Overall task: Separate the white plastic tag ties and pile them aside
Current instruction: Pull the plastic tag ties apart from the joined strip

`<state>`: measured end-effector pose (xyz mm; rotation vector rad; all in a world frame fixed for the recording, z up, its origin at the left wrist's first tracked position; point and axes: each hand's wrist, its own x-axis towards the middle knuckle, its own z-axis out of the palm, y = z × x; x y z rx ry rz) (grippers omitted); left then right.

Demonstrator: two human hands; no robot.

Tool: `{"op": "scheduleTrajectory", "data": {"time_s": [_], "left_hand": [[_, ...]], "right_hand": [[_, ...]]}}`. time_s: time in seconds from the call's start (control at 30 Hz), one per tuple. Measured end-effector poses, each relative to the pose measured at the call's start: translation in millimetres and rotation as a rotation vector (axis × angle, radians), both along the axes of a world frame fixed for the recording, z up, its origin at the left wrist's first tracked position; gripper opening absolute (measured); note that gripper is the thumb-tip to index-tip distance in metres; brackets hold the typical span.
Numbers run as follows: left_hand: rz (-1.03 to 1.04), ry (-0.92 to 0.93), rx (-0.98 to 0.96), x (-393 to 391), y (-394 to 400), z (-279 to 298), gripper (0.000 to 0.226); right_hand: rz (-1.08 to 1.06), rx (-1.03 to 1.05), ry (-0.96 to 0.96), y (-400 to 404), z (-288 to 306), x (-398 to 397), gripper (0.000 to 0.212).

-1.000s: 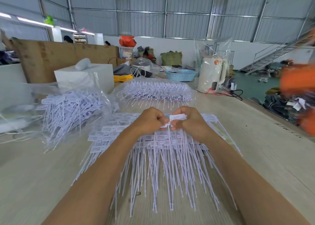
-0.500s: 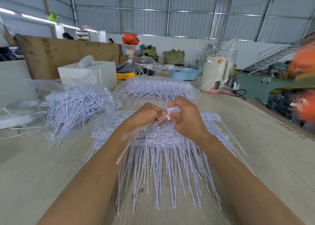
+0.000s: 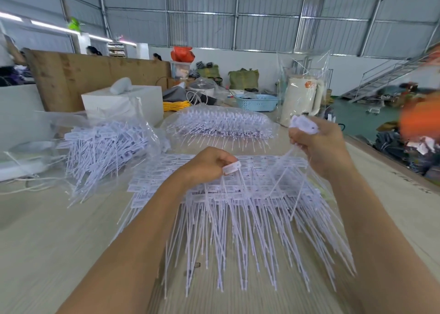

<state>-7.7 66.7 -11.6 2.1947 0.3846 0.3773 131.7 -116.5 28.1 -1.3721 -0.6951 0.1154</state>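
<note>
Tag ties, white, spread on table beneath both hands; left hand pinches one tie's tag; right hand, raised higher, grips another, stem trailing down.

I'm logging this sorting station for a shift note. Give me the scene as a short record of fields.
left hand: pinches the head of one tag tie
right hand: grips a bunch of tie heads, raised, tails hanging
main stack: connected white ties flat on the wooden table, under both hands
loose pile: ties on clear plastic, left of the stack
bagged ties: in a clear bag behind the stack
background: white kettle, blue basket
</note>
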Motion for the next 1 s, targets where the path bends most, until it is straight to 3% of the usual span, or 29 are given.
{"op": "scheduleTrajectory", "data": {"time_s": [0.07, 0.13, 0.2, 0.4, 0.5, 0.7, 0.87, 1.0], "left_hand": [[0.026, -0.008, -0.003, -0.9, 2.9, -0.2, 0.045], [0.03, 0.012, -0.015, -2.1, 3.6, -0.8, 0.036], [0.016, 0.036, -0.004, -3.7, 5.3, -2.7, 0.024], [0.003, 0.053, 0.032, -6.3, 6.5, -2.5, 0.02], [-0.032, 0.031, 0.048, -7.1, 4.8, -2.7, 0.019], [-0.018, -0.02, 0.108, -6.1, 4.8, -1.2, 0.019], [0.088, -0.076, 0.046, -6.1, 7.6, 3.3, 0.011], [0.022, 0.036, 0.048, -11.4, 5.0, 5.7, 0.031]], "right_hand": [[0.018, 0.07, 0.034, -7.1, 7.1, -2.5, 0.022], [0.14, 0.111, 0.207, -3.0, 6.4, -8.1, 0.02], [0.232, -0.005, 0.289, 10.6, -0.7, -18.1, 0.017], [0.243, -0.429, 0.106, 51.5, -33.8, -36.9, 0.006], [0.226, -0.539, -0.007, 58.0, -42.9, -42.0, 0.011], [0.28, -0.514, -0.057, 60.4, -46.8, -50.1, 0.009], [0.266, -0.376, -0.053, 55.9, -41.6, -44.6, 0.018], [0.211, -0.329, -0.117, 56.6, -40.8, -44.5, 0.017]]}}
